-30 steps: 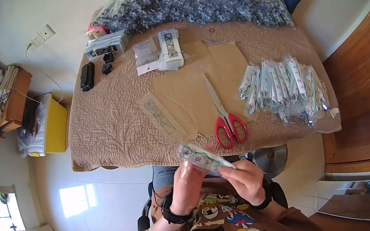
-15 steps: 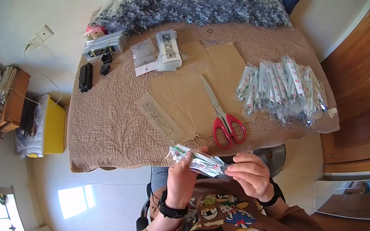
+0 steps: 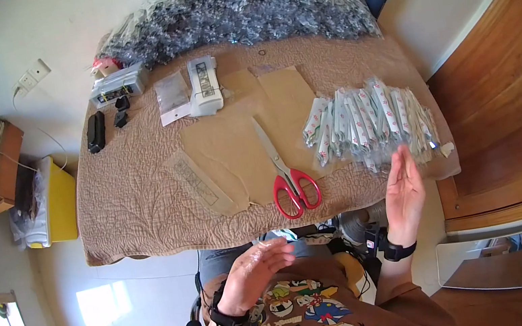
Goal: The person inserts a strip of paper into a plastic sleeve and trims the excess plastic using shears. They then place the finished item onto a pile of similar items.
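Observation:
My left hand (image 3: 257,274) is in front of the table's near edge, fingers stretched out toward the right. A shiny, clear film-like glint shows along its upper side. Just beyond its fingertips, a small piece of a white and green packet (image 3: 284,234) shows below the table edge; the rest is hidden. My right hand (image 3: 406,198) is raised with straight fingers and palm turned inward, holding nothing. Its fingertips overlap the near side of a pile of clear-wrapped white packets with red prints (image 3: 364,123). Red-handled scissors (image 3: 290,182) lie between the hands, blades pointing away.
Brown paper (image 3: 234,123) lies under the scissors on the quilted tablecloth (image 3: 131,204). A patterned clear sleeve (image 3: 199,183), a banded white stack (image 3: 204,86) and a black case (image 3: 95,132) lie leftward. A long heap of silvery packets (image 3: 238,16) lines the back.
The packet held between both hands has left them; only a bit shows low by the left hand. My right hand has moved right and up to the pile. The view has shifted.

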Demonstrator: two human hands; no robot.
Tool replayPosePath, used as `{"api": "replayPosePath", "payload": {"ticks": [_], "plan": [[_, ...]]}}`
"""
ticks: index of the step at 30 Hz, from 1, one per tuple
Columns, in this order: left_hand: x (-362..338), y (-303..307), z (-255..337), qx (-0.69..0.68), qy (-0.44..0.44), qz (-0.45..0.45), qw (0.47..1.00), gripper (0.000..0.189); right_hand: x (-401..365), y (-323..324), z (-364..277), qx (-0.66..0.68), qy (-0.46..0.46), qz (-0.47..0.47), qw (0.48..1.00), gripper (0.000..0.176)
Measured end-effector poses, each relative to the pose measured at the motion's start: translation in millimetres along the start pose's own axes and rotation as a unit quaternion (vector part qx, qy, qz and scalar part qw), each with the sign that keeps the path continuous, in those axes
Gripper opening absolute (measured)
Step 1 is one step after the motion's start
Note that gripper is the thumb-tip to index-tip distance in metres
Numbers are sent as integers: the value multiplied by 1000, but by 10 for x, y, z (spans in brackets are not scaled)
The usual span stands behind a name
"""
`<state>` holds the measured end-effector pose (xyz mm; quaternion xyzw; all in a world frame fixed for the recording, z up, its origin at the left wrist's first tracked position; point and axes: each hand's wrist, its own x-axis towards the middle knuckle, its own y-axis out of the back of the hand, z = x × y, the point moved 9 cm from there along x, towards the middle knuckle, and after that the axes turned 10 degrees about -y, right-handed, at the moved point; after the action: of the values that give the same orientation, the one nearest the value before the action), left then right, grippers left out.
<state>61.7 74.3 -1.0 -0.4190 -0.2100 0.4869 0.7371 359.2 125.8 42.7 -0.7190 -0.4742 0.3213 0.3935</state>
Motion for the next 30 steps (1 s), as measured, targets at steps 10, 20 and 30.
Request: {"api": "replayPosePath", "payload": {"ticks": [10,20,30], "plan": [[-154,125,-77,67,56,-11,996,40,-412,-137,322,-56,-101,-166,979,30],[-387,161,-583,341,186,-237,891,28,-754,556,2200,-857,173,-243,419,23],[-201,498,-200,-46,48,51,996,61,-1487,-228,2067,-550,-377,-394,633,19]]}}
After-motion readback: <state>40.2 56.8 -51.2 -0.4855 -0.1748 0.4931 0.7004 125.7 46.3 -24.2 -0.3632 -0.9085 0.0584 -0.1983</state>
